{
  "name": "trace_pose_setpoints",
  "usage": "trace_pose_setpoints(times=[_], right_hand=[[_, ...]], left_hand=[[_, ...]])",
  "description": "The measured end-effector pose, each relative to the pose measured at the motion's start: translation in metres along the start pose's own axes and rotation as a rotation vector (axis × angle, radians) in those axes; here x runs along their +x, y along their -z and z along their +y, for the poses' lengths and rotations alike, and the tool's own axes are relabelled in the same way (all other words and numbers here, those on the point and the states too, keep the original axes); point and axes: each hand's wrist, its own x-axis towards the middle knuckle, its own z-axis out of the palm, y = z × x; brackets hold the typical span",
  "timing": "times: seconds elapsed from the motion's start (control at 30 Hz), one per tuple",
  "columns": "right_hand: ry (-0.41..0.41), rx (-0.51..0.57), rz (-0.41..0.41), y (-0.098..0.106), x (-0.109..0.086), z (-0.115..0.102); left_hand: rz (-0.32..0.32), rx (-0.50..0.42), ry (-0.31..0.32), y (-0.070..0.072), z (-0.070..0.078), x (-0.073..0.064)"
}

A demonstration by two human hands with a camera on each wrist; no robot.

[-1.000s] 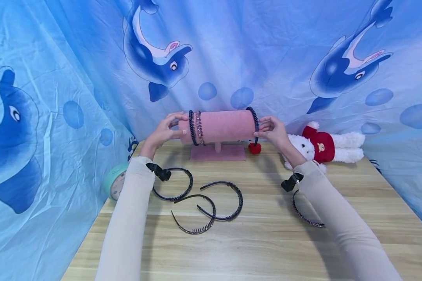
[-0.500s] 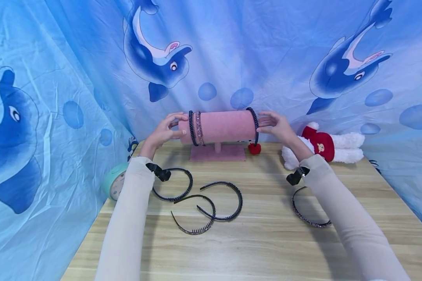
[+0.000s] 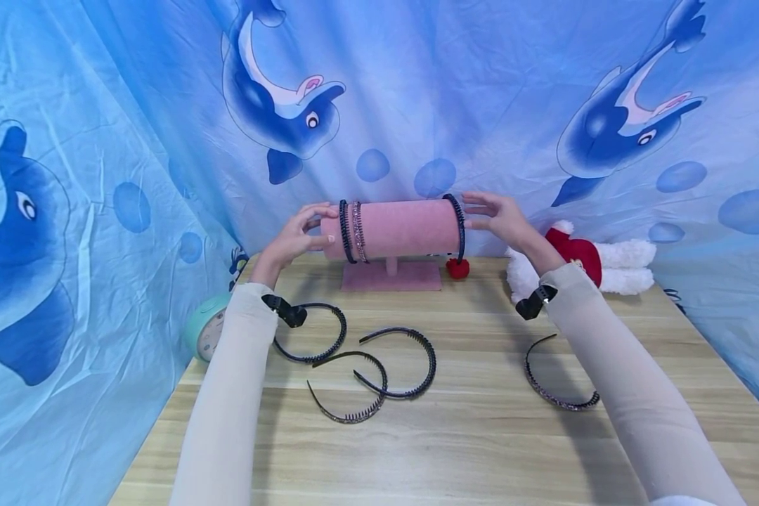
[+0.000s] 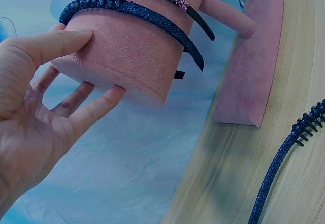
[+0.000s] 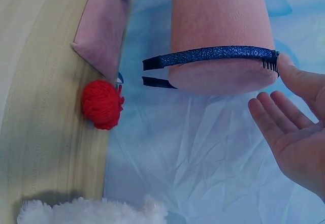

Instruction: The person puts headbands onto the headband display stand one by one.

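Head view: near the far edge of the desk (image 3: 455,450), a pink stand (image 3: 407,228) wears three headbands (image 3: 358,232). Left wrist: my left hand (image 4: 38,117) pinches the stand's left end. Right wrist: my right hand (image 5: 299,140) grips nothing, fingers extended, thumb at the blue headband (image 5: 218,54).

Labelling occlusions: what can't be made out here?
Clock, head view: part behind left sleeve.
Plush, head view: partly behind right arm.
Rightmost headband, head view: one end behind right sleeve.
Right hand, right wrist view: cut off by right edge.
Pink roll, left wrist view: cut off by top edge.
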Motion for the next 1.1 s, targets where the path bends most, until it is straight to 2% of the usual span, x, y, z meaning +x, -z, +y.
trace_pose_setpoints(times=[0.13, 0.43, 0.63, 0.87, 1.1], right_hand=[[-0.021, -0.019, -0.037, 0.000, 0.003, -0.001], [0.000, -0.075, -0.070, -0.004, 0.008, 0.001], [0.024, -0.088, -0.069, -0.006, 0.008, 0.002], [0.080, -0.137, -0.044, -0.009, 0.009, 0.005], [0.127, -0.132, -0.030, -0.014, 0.011, 0.007]], left_hand=[[0.003, -0.006, -0.003, -0.001, -0.002, 0.000], [0.025, 0.012, -0.029, 0.001, -0.020, 0.009], [0.028, 0.015, -0.051, 0.001, -0.021, 0.010], [0.032, 0.012, -0.040, 0.001, -0.018, 0.009], [0.020, 0.011, -0.026, 0.002, -0.017, 0.010]])
